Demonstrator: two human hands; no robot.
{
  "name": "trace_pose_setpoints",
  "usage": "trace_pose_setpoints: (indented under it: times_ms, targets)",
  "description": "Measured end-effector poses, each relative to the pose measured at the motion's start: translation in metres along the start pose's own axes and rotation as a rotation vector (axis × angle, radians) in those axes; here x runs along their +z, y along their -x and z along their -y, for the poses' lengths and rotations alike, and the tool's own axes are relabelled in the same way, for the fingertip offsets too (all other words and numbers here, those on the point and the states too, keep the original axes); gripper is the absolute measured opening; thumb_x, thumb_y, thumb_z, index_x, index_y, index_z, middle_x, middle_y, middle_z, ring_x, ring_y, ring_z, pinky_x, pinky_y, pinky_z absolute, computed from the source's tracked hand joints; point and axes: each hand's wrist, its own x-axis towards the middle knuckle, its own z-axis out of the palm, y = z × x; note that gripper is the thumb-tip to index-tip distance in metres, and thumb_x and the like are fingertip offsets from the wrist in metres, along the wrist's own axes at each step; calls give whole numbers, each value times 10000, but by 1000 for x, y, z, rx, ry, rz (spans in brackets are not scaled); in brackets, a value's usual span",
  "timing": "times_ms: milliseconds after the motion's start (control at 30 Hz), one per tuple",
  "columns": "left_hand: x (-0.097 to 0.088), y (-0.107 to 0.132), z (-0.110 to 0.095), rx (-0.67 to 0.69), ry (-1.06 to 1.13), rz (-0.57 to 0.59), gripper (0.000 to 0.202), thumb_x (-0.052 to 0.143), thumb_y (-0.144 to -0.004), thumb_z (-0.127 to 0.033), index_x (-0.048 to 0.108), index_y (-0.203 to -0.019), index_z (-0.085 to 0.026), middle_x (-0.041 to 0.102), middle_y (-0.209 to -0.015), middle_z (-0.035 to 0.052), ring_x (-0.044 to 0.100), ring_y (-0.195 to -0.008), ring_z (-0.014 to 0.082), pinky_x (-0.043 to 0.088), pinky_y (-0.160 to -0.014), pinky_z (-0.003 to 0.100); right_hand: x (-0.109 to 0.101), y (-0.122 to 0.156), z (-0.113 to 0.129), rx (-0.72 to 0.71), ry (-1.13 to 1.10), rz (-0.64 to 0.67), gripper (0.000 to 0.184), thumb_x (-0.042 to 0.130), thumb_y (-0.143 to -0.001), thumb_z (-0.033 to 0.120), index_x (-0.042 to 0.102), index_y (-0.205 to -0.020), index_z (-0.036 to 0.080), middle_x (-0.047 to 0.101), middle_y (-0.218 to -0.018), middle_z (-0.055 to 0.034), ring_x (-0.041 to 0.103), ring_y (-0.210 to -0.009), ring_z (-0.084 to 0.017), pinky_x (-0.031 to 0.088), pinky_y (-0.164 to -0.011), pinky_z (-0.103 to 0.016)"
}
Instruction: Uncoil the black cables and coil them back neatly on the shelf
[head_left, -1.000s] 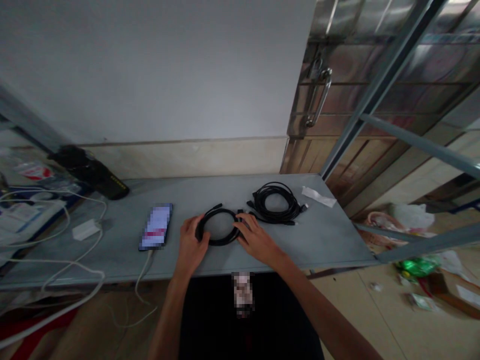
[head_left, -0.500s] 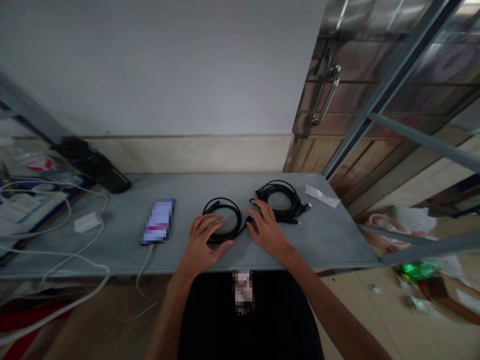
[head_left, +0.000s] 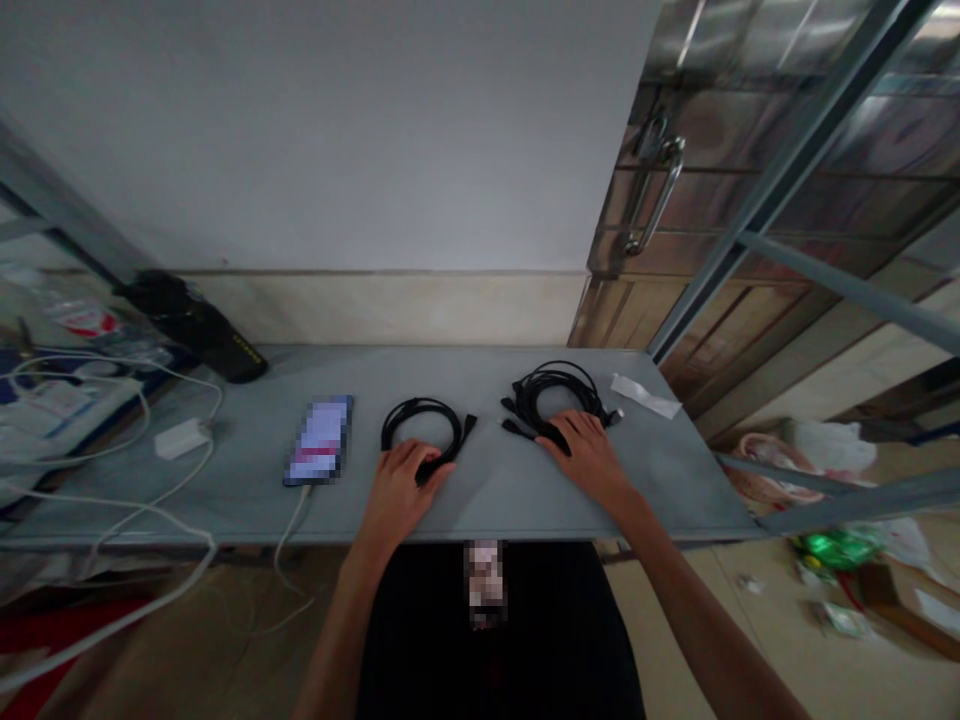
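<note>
On the left, a small coil of black cable (head_left: 459, 432) lies on the grey desk, a connector end sticking out to its right. My left hand (head_left: 403, 490) is closed round the near side of this coil, with thumb and fingers on either side of the bundle. To the right lies a thicker coil of black cables (head_left: 531, 390), several plug ends pointing out at its left and right. My right hand (head_left: 592, 460) is closed over the near part of that coil. Its fingers cover some of the loops.
A lit phone (head_left: 321, 440) on a white charging cable lies left of my hands. Farther left are a white adapter (head_left: 181, 438), tangled white cables and a leaning black bottle (head_left: 199, 325). A crumpled white strip (head_left: 645, 396) lies near the desk's (head_left: 480, 510) right end, beside metal frame bars.
My right hand has moved right, from between the coils onto the right coil. My left hand has closed on the left coil, which has shifted slightly left and become more compact.
</note>
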Motion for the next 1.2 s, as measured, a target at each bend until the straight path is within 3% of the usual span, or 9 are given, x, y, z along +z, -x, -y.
trace_pose_setpoints:
  times_ms: [133, 367, 533, 833, 1000, 1133, 1200]
  targets:
    - [2, 1, 3, 8, -53, -54, 281, 661, -1098, -504, 721, -1181, -242, 774, -1171, 96, 714, -1141, 338, 525, -1035, 515, -2, 0, 1, -5, 5, -28, 305, 561, -1183, 437, 733, -1266, 199, 764, -1249, -135, 713, -1196, -309, 526, -1093, -466]
    - [1, 1, -3, 139, -87, -102, 439, 693, -1094, -516, 634, -1446, -260, 686, -1439, 140, 648, -1350, 361, 497, -1184, 568, 0, 0, -1, 3, 8, -76, 337, 488, -1206, 448, 721, -1205, 204, 775, -1157, -130, 724, -1108, -306, 524, -1023, -456]
    - [-5, 0, -10, 173, -74, -129, 454, 722, -1086, -439, 603, -1491, -270, 674, -1472, 143, 638, -1385, 361, 485, -1220, 580, -2, -1, -1, 84, -40, -145, 415, 378, -1227, 420, 694, -1038, 228, 767, -1010, -118, 717, -973, -297, 524, -928, -438]
    - [-9, 0, -14, 179, -56, -160, 419, 716, -1086, -404, 618, -1470, -269, 692, -1428, 135, 659, -1333, 349, 523, -1187, 564, -9, -5, -5, 200, -149, -227, 491, 283, -1218, 520, 597, -948, 256, 767, -908, -116, 719, -859, -287, 544, -868, -437]
    - [-10, 1, -16, 160, -30, -136, 400, 694, -1098, -392, 614, -1469, -266, 695, -1430, 139, 649, -1353, 346, 496, -1213, 582, -41, -27, -5, 301, -272, -320, 499, 267, -1209, 593, 510, -917, 268, 684, -732, -39, 655, -637, -217, 499, -675, -368]
    - [-9, 1, -15, 116, -4, -113, 399, 690, -1094, -421, 630, -1459, -271, 703, -1426, 142, 650, -1347, 354, 493, -1213, 594, -89, -51, 9, 353, -378, -477, 477, 301, -1212, 616, 478, -938, 268, 605, -687, 26, 592, -551, -172, 452, -571, -333]
    - [-10, 0, -14, 106, 14, -118, 401, 704, -1085, -436, 645, -1444, -266, 714, -1415, 142, 655, -1341, 356, 497, -1210, 594, -118, -62, 25, 359, -582, -625, 476, 395, -1188, 665, 464, -915, 281, 526, -667, 66, 514, -475, -143, 385, -457, -307]
